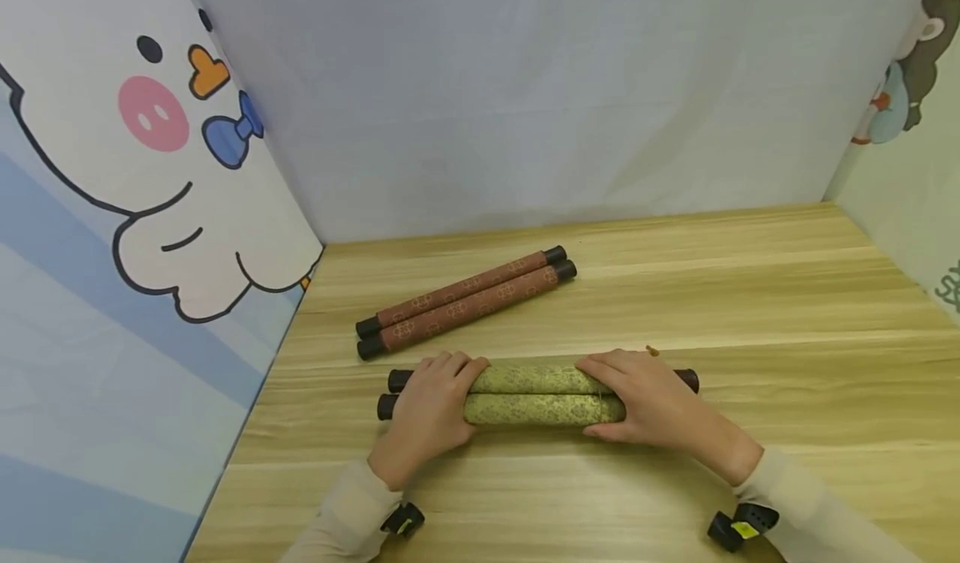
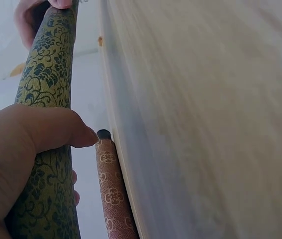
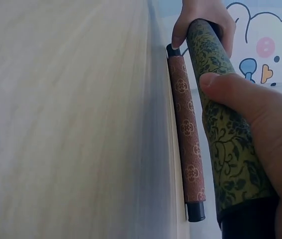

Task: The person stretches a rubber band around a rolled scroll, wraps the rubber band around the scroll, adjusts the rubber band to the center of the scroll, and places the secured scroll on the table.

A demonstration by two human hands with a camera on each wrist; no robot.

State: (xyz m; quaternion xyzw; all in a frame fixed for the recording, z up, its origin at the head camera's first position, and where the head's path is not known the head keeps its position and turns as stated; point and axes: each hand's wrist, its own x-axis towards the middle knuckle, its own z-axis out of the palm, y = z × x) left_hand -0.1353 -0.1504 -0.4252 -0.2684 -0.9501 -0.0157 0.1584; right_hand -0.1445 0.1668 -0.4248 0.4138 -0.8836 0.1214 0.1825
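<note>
A green scroll (image 1: 540,409) with a dark floral pattern, rolled from both ends into two side-by-side rolls with dark end knobs, lies crosswise in both hands. My left hand (image 1: 433,404) grips its left part, thumb on the near side and fingers over the far roll. On its right part, my right hand (image 1: 651,398) grips in the same way. The right wrist view shows the thumb across the green scroll (image 3: 228,144). Behind it, a reddish-brown scroll (image 1: 468,303) with pale flower motifs, also two rolls with black knobs, rests slanted on the table.
The wooden table (image 1: 787,313) has a white cloth (image 1: 540,113) hanging behind it. Printed cartoon cloth (image 1: 97,154) stands along the left side, another panel (image 1: 900,163) along the right. A small orange-brown bit (image 1: 652,350) shows just beyond the right hand.
</note>
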